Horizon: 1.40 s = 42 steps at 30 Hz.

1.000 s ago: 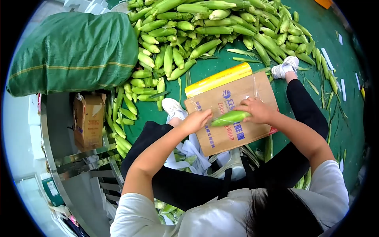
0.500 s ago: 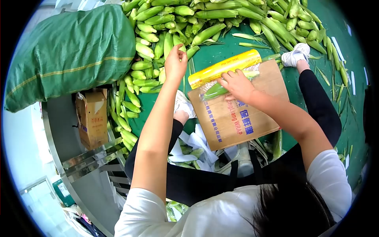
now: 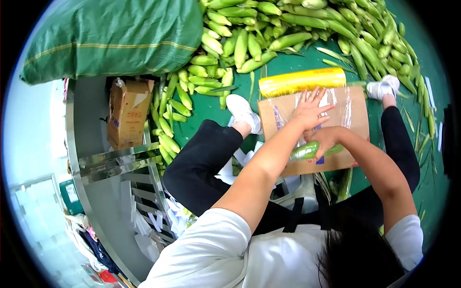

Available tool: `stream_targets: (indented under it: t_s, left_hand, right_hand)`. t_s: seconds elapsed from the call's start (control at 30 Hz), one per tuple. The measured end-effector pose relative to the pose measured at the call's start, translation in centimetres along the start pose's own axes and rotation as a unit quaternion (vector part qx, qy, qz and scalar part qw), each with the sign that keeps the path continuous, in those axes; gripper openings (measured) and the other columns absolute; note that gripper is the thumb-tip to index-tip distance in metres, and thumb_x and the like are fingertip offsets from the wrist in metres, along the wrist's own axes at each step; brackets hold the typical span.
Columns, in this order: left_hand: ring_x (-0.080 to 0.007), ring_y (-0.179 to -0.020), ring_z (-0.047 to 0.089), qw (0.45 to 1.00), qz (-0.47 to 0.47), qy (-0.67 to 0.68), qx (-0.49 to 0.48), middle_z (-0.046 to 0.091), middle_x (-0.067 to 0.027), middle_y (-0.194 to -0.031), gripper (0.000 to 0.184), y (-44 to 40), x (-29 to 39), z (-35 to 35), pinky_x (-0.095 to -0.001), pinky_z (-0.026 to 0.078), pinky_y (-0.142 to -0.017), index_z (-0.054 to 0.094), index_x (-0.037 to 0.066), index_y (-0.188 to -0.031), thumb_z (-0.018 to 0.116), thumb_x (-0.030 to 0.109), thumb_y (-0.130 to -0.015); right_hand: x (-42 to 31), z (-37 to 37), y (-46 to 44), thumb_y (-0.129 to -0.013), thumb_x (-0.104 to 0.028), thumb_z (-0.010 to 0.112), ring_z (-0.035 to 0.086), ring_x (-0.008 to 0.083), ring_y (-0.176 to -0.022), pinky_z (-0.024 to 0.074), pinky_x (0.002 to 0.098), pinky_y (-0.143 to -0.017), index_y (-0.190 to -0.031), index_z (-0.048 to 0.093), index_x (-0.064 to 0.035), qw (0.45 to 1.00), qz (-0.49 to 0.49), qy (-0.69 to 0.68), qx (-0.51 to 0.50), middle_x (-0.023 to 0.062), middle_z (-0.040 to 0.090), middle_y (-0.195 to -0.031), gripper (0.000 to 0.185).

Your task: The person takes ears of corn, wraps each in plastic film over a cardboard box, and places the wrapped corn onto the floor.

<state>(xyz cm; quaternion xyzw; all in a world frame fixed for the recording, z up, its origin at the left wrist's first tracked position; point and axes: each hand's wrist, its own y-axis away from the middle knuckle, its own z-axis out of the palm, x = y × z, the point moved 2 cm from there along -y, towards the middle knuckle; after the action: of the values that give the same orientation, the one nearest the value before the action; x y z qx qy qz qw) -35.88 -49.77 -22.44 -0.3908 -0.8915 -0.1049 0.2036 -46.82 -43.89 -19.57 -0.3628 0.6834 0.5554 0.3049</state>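
My left hand (image 3: 309, 111) lies spread over the brown cardboard (image 3: 355, 113), its fingers apart near the yellow film roll (image 3: 302, 81). Clear film stretches from the roll across the cardboard. Just below it, my right hand (image 3: 322, 140) is wrapped round a green corn cob (image 3: 305, 151) near the cardboard's lower edge. The cob looks shiny, with film about it. Part of the cob is hidden under my right fingers.
A large heap of corn (image 3: 307, 21) spreads along the far side of the green floor (image 3: 297, 62). A stuffed green sack (image 3: 115, 38) lies at the upper left, above a cardboard box (image 3: 128, 113). A metal frame (image 3: 115, 161) stands left of my legs.
My left hand has come back from beside the corn heap onto the cardboard and spread out. My right hand has moved with the cob toward my body, and film now covers the cardboard.
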Motion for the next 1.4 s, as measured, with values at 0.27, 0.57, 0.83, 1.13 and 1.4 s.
stream_targets:
  t_s: [0.27,0.57,0.83,1.13,1.4]
  left_hand:
    - [-0.033,-0.152,0.017,0.998,-0.034,-0.05,0.036,0.019,-0.0132,-0.165,0.056,2.1,2.8,2.0,-0.0567,0.013,-0.122,0.042,0.031,-0.151,0.053,0.041,-0.097]
    - [-0.0394,-0.145,0.03,0.975,0.046,0.197,-0.097,0.034,-0.0217,-0.154,0.07,17.1,6.7,-1.4,-0.0567,0.024,-0.118,0.038,0.004,-0.149,0.063,0.013,-0.084]
    - [-0.0249,-0.089,0.067,0.976,0.162,-0.102,0.104,0.064,-0.0056,-0.101,0.04,17.1,10.8,-15.7,-0.0406,0.054,-0.066,0.059,0.018,-0.111,0.069,0.029,-0.074]
    - [-0.0198,-0.068,0.064,0.881,-0.302,0.36,-0.052,0.066,-0.0103,-0.076,0.044,32.0,7.2,-27.0,-0.0365,0.051,-0.062,0.064,0.004,-0.106,0.08,0.028,-0.072]
    - [-0.0295,-0.099,0.068,0.694,-0.656,0.162,0.248,0.071,-0.0206,-0.107,0.069,61.6,3.4,-22.5,-0.0369,0.053,-0.089,0.062,-0.003,-0.122,0.085,0.039,-0.072]
  right_hand:
    - [-5.6,12.3,6.1,-0.076,-0.055,0.078,0.06,0.0264,-0.111,0.0461,0.0376,-0.097,-0.133,0.058,-0.0044,0.95,0.038,-0.195,-0.239,0.0152,0.064,-0.124,0.079]
    - [-0.3,9.2,13.0,-0.091,-0.043,0.066,0.069,0.0262,-0.091,0.0571,0.0389,-0.084,-0.121,0.057,0.0028,0.731,0.009,-0.661,0.168,0.0179,0.069,-0.104,0.055]
    - [-10.6,10.2,6.7,-0.083,-0.056,0.069,0.067,0.0299,-0.086,0.0583,0.0461,-0.074,-0.136,0.047,-0.0002,0.678,-0.145,-0.705,-0.148,0.0182,0.064,-0.102,0.08]
    - [-25.6,-1.1,6.0,-0.079,0.004,0.072,0.062,0.0322,-0.089,0.0518,0.0379,-0.076,-0.148,0.045,-0.0134,0.688,-0.217,0.461,0.517,0.0145,0.065,-0.115,0.076]
    - [-14.9,-5.2,-0.9,-0.097,-0.01,0.062,0.043,0.0067,-0.062,0.0368,0.0226,-0.056,-0.139,0.056,-0.0052,0.744,-0.023,0.102,0.66,0.002,0.057,-0.081,0.043]
